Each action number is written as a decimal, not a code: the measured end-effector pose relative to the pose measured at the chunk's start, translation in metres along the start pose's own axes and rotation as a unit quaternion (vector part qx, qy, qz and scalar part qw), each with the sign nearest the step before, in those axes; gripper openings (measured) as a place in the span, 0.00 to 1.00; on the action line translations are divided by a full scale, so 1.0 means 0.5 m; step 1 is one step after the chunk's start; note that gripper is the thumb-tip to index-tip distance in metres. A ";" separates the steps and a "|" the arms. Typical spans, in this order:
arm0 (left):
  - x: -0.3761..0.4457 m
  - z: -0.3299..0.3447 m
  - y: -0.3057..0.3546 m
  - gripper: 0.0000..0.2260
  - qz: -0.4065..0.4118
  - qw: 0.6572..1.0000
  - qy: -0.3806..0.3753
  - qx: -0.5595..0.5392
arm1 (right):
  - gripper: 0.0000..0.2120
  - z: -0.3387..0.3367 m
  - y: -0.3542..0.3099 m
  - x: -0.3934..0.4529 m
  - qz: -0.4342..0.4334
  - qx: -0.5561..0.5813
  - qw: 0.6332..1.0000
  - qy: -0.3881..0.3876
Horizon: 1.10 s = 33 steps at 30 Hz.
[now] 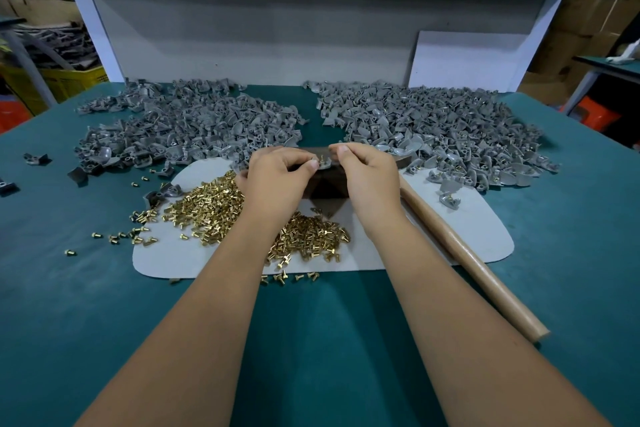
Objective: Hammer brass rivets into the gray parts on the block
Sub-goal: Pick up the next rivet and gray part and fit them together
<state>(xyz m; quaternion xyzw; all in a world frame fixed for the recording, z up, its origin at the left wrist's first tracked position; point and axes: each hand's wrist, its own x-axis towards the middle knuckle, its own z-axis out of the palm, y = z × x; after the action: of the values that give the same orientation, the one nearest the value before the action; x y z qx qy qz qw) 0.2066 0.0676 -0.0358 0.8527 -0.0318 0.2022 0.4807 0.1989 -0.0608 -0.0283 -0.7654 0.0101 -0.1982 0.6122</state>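
Two bare forearms reach up from the near edge over the teal table mat. The left hand and the right hand meet over a dark block, their fingertips together pinching one small gray part on its top, with a brass rivet standing in it. A loose heap of brass rivets lies on a pale gray pad under the left wrist, some strewn onto the mat. A wooden hammer handle lies on the table just right of the right forearm. Behind the block sit two large piles of gray parts, left and right.
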 end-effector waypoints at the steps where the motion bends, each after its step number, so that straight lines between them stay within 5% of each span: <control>1: 0.000 -0.001 0.000 0.05 -0.001 1.000 0.000 -0.002 | 0.09 0.000 0.000 0.000 0.004 0.003 1.000 0.000; 15: -0.007 0.000 0.009 0.05 0.049 0.994 0.020 0.092 | 0.04 0.015 0.000 0.006 -0.083 -0.171 0.982 0.008; 33: -0.005 -0.002 0.005 0.06 0.022 0.995 0.016 0.092 | 0.07 0.026 0.006 0.005 -0.053 -0.108 0.992 0.031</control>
<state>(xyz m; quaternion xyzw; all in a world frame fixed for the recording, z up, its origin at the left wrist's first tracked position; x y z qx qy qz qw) 0.2033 0.0666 -0.0343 0.8889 -0.0237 0.2284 0.3963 0.2058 -0.0499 -0.0324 -0.8201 0.0103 -0.2516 0.5138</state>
